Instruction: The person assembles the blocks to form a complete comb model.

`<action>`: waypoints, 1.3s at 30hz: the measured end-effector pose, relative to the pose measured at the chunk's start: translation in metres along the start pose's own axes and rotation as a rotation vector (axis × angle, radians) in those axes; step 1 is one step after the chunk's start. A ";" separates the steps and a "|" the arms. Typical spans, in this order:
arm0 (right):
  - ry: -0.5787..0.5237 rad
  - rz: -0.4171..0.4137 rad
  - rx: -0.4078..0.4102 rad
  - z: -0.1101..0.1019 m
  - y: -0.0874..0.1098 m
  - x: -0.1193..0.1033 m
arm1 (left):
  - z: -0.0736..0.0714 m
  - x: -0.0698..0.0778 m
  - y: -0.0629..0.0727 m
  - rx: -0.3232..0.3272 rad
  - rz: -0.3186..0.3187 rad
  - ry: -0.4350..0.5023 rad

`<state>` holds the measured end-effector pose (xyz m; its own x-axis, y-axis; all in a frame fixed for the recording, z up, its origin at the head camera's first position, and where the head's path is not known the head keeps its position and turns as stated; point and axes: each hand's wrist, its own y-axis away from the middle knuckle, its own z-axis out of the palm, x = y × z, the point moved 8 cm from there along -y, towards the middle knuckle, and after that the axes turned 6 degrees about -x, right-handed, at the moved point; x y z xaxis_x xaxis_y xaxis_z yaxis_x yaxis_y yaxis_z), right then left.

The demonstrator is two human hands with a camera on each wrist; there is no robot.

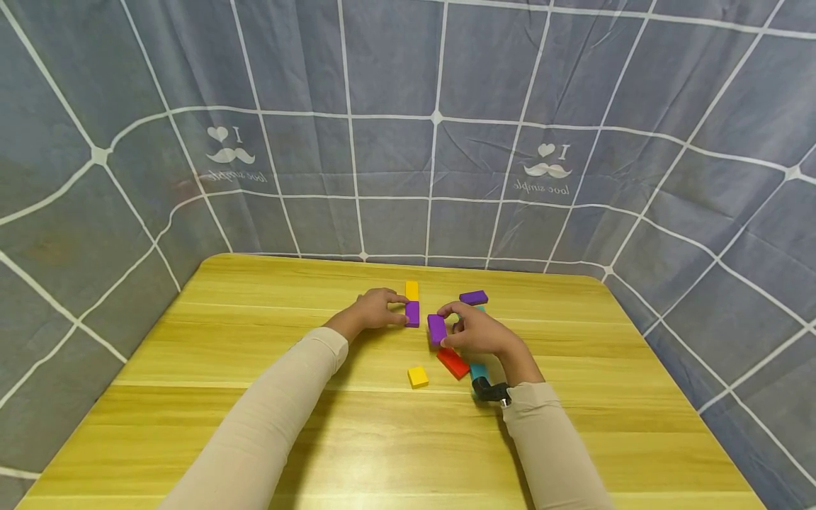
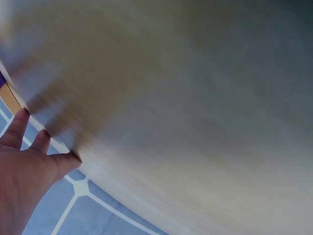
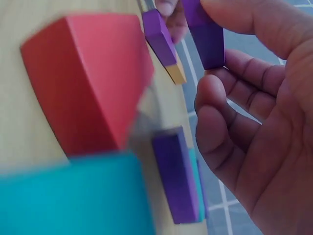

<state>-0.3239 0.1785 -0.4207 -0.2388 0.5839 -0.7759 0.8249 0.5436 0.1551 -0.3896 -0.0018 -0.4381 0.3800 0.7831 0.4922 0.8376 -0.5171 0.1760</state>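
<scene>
On the table, one purple block (image 1: 412,314) lies end to end with a yellow block (image 1: 411,290). My left hand (image 1: 380,309) holds that purple block from its left side, index finger at its far end and thumb by its near end. My right hand (image 1: 479,331) pinches a second purple block (image 1: 436,329) between thumb and fingers, just right of the first. In the right wrist view, the held block (image 3: 208,41) is tilted, with the thumb over its upper part and fingertips at its lower end.
Near my right hand lie a red block (image 1: 453,363), a blue block (image 1: 479,371) and a small yellow block (image 1: 417,377). Behind it are another purple block (image 1: 474,297) and a teal block (image 1: 481,309), partly hidden. A grey curtain (image 1: 395,156) hangs along the table's far edge.
</scene>
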 end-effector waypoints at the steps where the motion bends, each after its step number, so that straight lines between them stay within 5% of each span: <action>1: -0.004 -0.002 -0.002 0.002 -0.002 0.000 | 0.000 0.000 0.000 0.000 -0.003 0.003; 39: 0.185 0.053 0.068 0.037 -0.024 -0.006 | 0.000 -0.001 -0.001 0.003 0.004 -0.007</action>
<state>-0.3234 0.1395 -0.4427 -0.2789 0.7150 -0.6411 0.8702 0.4705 0.1463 -0.3903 -0.0019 -0.4390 0.3864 0.7832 0.4871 0.8371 -0.5195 0.1714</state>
